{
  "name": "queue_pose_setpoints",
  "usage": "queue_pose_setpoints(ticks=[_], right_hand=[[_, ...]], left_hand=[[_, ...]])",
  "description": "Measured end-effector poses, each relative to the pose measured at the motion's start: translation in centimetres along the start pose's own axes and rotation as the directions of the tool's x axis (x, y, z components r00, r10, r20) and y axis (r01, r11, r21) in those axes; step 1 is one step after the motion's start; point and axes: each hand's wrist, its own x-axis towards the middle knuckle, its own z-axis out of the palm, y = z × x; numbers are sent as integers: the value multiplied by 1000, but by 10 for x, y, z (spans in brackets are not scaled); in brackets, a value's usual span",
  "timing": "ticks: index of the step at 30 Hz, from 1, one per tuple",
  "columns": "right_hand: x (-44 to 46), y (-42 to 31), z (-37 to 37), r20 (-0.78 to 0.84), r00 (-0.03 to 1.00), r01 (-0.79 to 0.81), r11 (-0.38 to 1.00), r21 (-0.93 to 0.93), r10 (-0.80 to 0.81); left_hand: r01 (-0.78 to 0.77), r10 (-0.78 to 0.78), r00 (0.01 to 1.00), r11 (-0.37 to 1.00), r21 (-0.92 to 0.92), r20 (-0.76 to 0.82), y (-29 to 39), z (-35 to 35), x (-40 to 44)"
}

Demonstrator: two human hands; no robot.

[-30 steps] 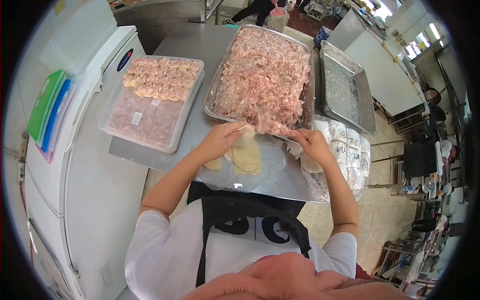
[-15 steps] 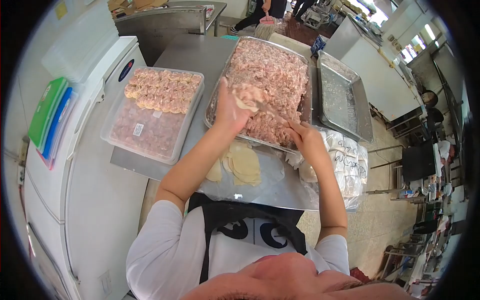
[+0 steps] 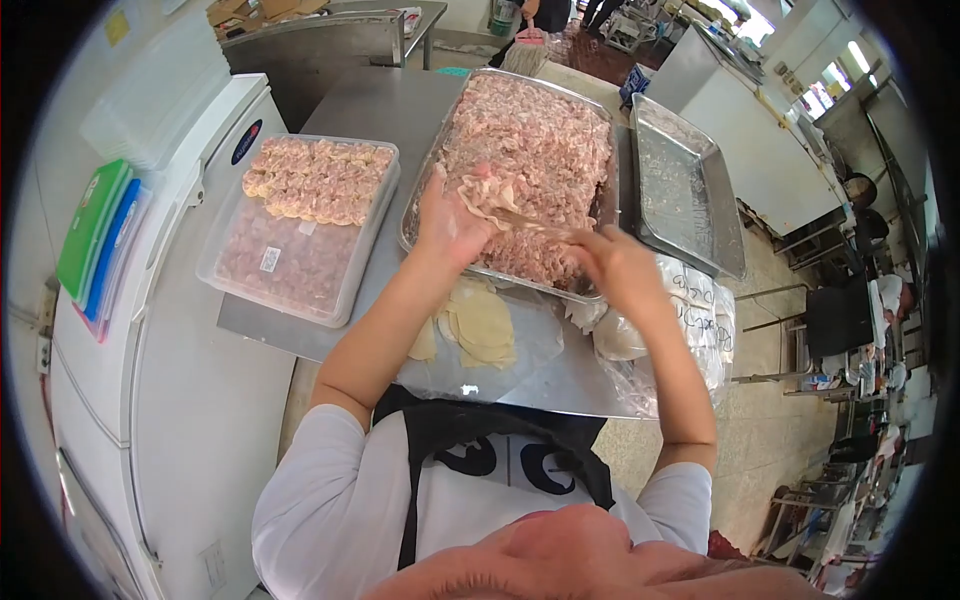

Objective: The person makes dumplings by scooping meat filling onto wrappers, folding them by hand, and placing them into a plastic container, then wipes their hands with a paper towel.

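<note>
Over the near left part of a metal tray (image 3: 410,215) heaped with minced meat (image 3: 530,120), my left hand (image 3: 450,225) is cupped round a pale wrapper (image 3: 488,192) with meat on it. My right hand (image 3: 618,268) grips a thin spatula (image 3: 540,225), whose tip touches the filled wrapper. Round pale wrappers (image 3: 480,322) lie on plastic at the table's near edge. To the left, a clear container (image 3: 345,290) holds rows of filled pieces (image 3: 320,180) above a covered lower layer.
An empty-looking metal tray (image 3: 685,180) and plastic-wrapped white packs (image 3: 695,310) are on the right. A white freezer (image 3: 200,400) stands left, with green and blue lids (image 3: 95,225) beside it. Far back, a person (image 3: 550,15) is near a mop (image 3: 525,55).
My left hand moved from the loose wrappers up over the meat tray with a wrapper. The spatula's meat is now at that wrapper. Since the middle frame, my right hand has turned slightly.
</note>
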Motion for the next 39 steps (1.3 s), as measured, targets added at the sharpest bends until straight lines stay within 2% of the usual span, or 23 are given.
queue_pose_setpoints(ticks=[2, 3, 5, 6, 8, 10, 13, 14, 17, 18, 19, 20, 21, 22, 24, 25, 26, 28, 30, 31, 36, 38, 39], right_hand=[[4, 14, -32, 200, 979, -17, 993, -120, 41], [3, 15, -39, 206, 978, -16, 993, -115, 40], [1, 13, -47, 475, 852, 11, 898, -439, 222], [-7, 10, -36, 477, 851, 15, 898, -439, 219], [-25, 4, -6, 434, 900, 109, 954, -281, 26], [-21, -2, -5, 468, 879, 69, 950, -306, 87], [-20, 9, 9, 470, 874, -62, 988, -141, 121], [-22, 15, 15, 481, 865, -172, 985, 7, 147], [-29, 33, 35, 459, 867, -366, 870, 330, 191], [-30, 35, 39, 427, 876, -434, 753, 495, 225], [-23, 29, 30, 427, 877, -431, 754, 496, 221], [-14, 22, 19, 458, 832, -536, 665, 520, 312], [-7, 15, 12, 492, 774, -630, 560, 538, 398], [-4, 14, 21, 490, 775, -629, 559, 539, 400], [1, 13, 43, 106, 955, -272, 681, 680, 275], [3, 13, 48, 105, 956, -271, 681, 681, 276], [5, 12, 52, 51, 983, -173, 791, 587, 178], [9, 7, 40, 11, 998, -64, 877, 475, 67], [12, -2, -3, 72, 995, -64, 998, -28, 66], [12, -13, -14, 59, 995, -68, 991, -114, 75], [13, -18, 10, -15, 999, 41, 998, 47, -41], [23, -17, -15, 47, 998, -46, 979, 197, 38], [29, -8, -7, -147, 989, 82, 923, 375, -28]], left_hand=[[-37, 37, 999, 999, -16, -21, 13, -21, 14], [-72, 71, 997, 997, -27, -33, 22, -30, 18], [-115, 114, 993, 993, -23, -38, 39, -35, 19], [-155, 154, 987, 988, -17, -37, 44, -36, 18], [-212, 212, 976, 977, 14, -57, 49, -24, 8], [-251, 248, 966, 967, -38, -80, 56, -28, 9], [-327, 330, 943, 944, 55, -54, 52, -31, 3], [-331, 333, 941, 942, 54, -55, 50, -34, 2], [-210, 213, 975, 976, -59, 61, 40, -60, 14], [-46, 87, 953, 988, -146, 291, 35, -78, 26], [134, -19, 858, 973, -189, 514, 30, -78, 27], [132, -17, 857, 973, -189, 514, 23, -76, 29], [44, 1, 966, 985, -167, 260, 11, -53, 20], [-33, 32, 999, 992, -121, -12, 0, -27, 9], [-45, 44, 999, 999, -29, -29, -10, 2, -2], [-23, 27, 999, 996, -91, 42, -12, -2, 4], [4, 13, 993, 989, -150, 113, -13, -5, 8], [-37, 40, 998, 996, -86, 38, -10, 7, -3], [-81, 81, 996, 996, -21, -32, -5, 9, -3], [-93, 94, 995, 996, 15, -45, -2, 4, 0], [-109, 111, 993, 993, 45, -39, 0, 2, 8], [-62, 53, 995, 991, -118, -81, 12, 0, 6], [-63, 54, 996, 991, -117, -76, 17, -1, 6]])
